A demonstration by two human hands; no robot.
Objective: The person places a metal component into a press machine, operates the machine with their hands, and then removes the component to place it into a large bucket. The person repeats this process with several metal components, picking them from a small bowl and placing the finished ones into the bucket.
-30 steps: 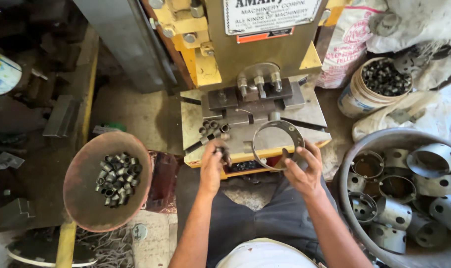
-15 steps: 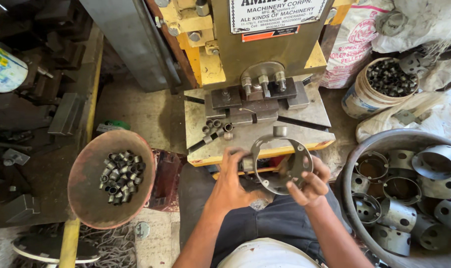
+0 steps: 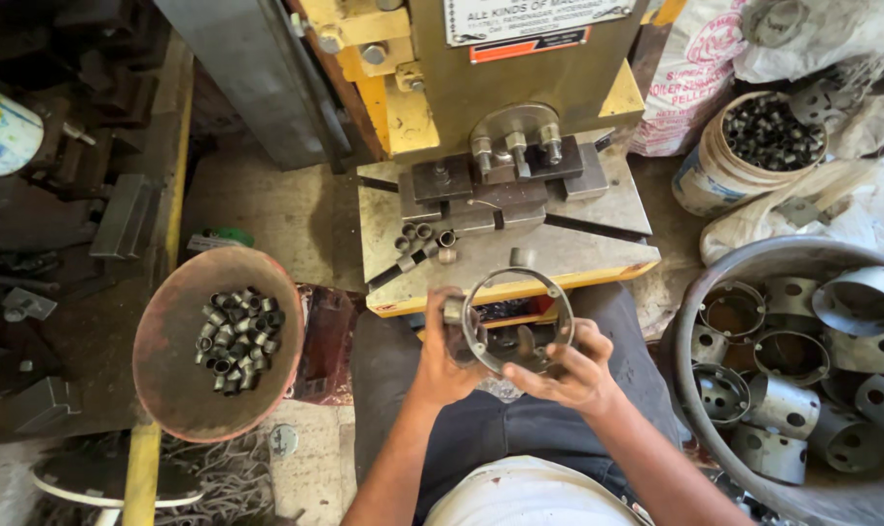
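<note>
My two hands meet over my lap, just below the press table's front edge. My right hand [image 3: 576,368] grips a wide metal ring [image 3: 520,321] from below and holds it tilted up. My left hand [image 3: 444,353] presses a small metal bush [image 3: 453,311] against the ring's left side. Several more small bushes [image 3: 423,239] lie on the grey press table [image 3: 578,244], in front of the clamped tooling block [image 3: 505,175].
A rusty round pan [image 3: 174,370] with several small bushes sits at my left. A big metal basin [image 3: 754,258] of perforated rings is at my right. A bucket [image 3: 715,175] of dark bushes stands behind it, next to sacks.
My hands have drawn the ring back from the press table toward my lap. My left hand picked up a small bush and brought it to the ring's side.
</note>
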